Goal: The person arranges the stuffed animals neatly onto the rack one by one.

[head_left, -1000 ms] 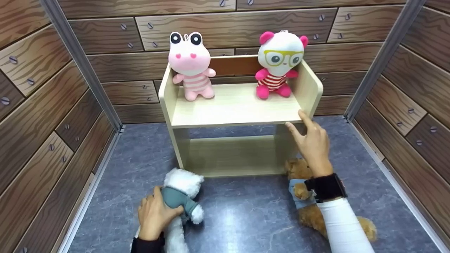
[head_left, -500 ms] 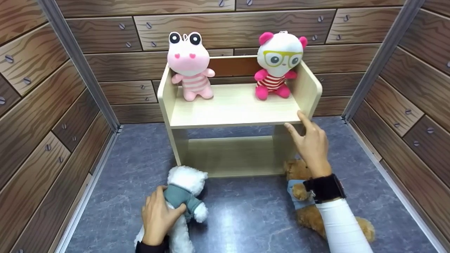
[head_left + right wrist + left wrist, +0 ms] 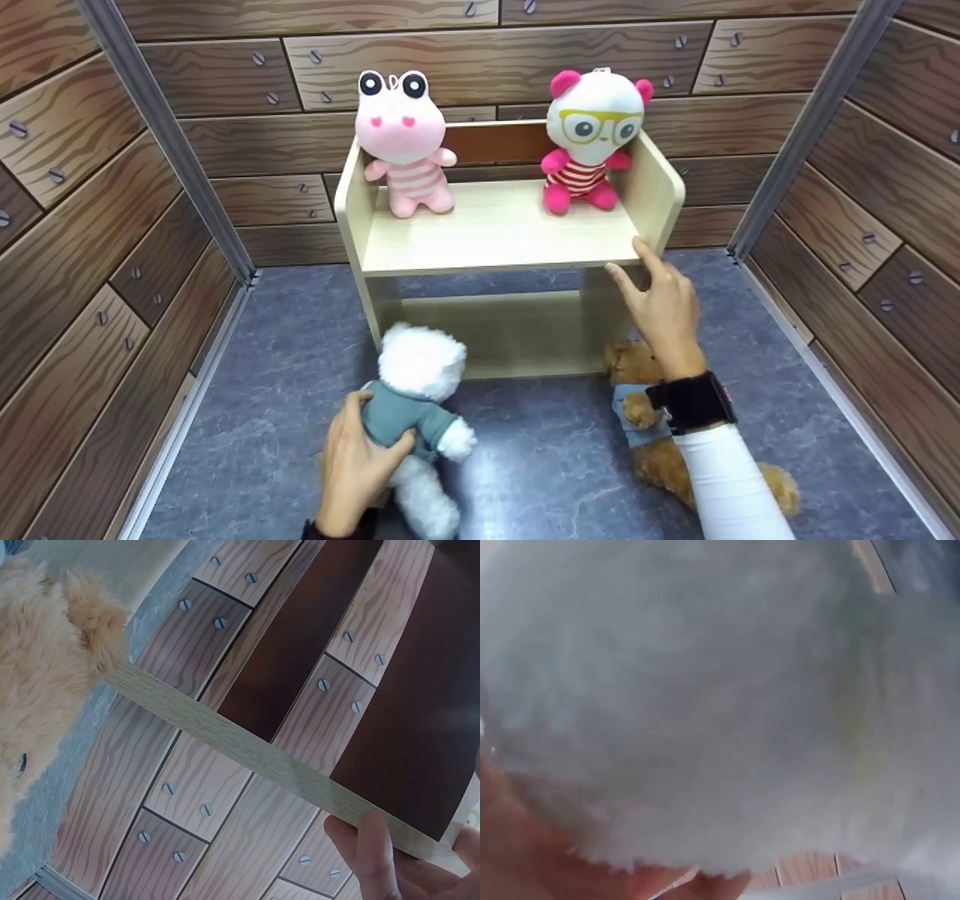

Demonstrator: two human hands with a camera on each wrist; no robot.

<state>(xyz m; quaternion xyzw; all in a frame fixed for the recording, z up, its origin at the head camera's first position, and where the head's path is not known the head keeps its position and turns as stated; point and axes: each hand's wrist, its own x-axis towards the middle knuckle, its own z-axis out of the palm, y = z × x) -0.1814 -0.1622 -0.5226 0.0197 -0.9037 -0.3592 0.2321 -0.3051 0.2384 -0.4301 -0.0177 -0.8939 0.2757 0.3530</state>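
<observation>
My left hand (image 3: pixel 356 457), seven o'clock in my head view: thumb and fingers curled round the torso of the white teddy bear (image 3: pixel 409 420), green-shirted, likely gripped there for balance; knuckles up. My right hand (image 3: pixel 667 319), past three o'clock: I pinch the right front edge of the two-tier wooden shelf (image 3: pixel 495 232), presumably steadying it; index extended, forearm slanting from five o'clock. Pink hippo plush (image 3: pixel 412 169), eleven o'clock, and panda plush (image 3: pixel 589 161), one o'clock: set near opposite sides, perhaps for support. Brown teddy bear (image 3: pixel 637 412), four o'clock: lying on the floor (image 3: pixel 544 450), partly beneath my right forearm.
</observation>
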